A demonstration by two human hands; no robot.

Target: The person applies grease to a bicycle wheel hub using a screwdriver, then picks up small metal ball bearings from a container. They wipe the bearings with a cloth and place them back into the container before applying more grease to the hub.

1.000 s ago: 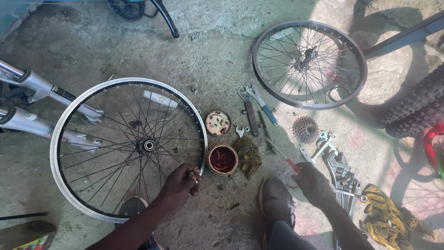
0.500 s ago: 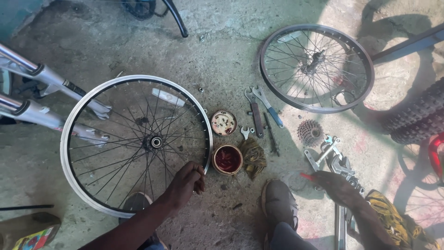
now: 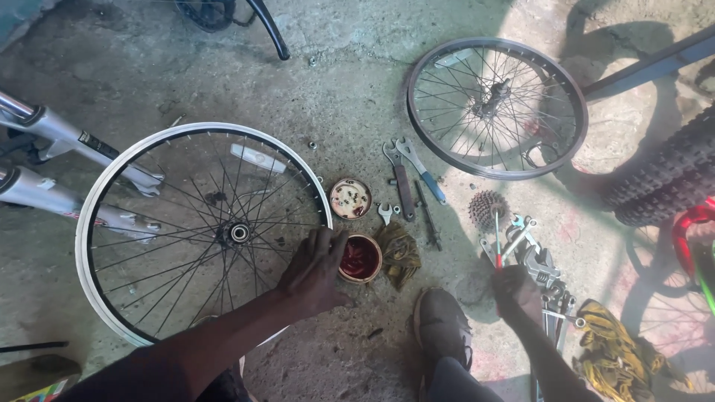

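While the left hand (image 3: 316, 269) rests with fingers spread loosely on the rim of the white wheel (image 3: 97, 223), just beside the tin (image 3: 360, 258) of red grease, the right hand (image 3: 515, 292) is closed around a thin red-handled tool (image 3: 497, 237) held upright beside the cog (image 3: 488, 208). Compared with half a second ago, the right hand has come up from low beside the yellow cloth (image 3: 614, 350) to the pile of tools (image 3: 540, 264), and now grips the tool; the left hand has kept its place at the rim by the tin. The tool's tip is too fine to make out, and its handle is mostly covered by the fingers. Both forearms are cut off by the lower edge. The white wheel lies flat on the concrete floor (image 3: 357, 97), left of centre, over two fork legs (image 3: 52, 164). A second tin (image 3: 350, 198) with small parts sits just above the first, an oily rag (image 3: 398, 253) to its right. Wrenches (image 3: 406, 175) lie between the tins and a black wheel (image 3: 497, 108) at upper right. A shoe (image 3: 441, 327) stands between the hands. A knobby tyre (image 3: 663, 179) is cut off at the right edge.
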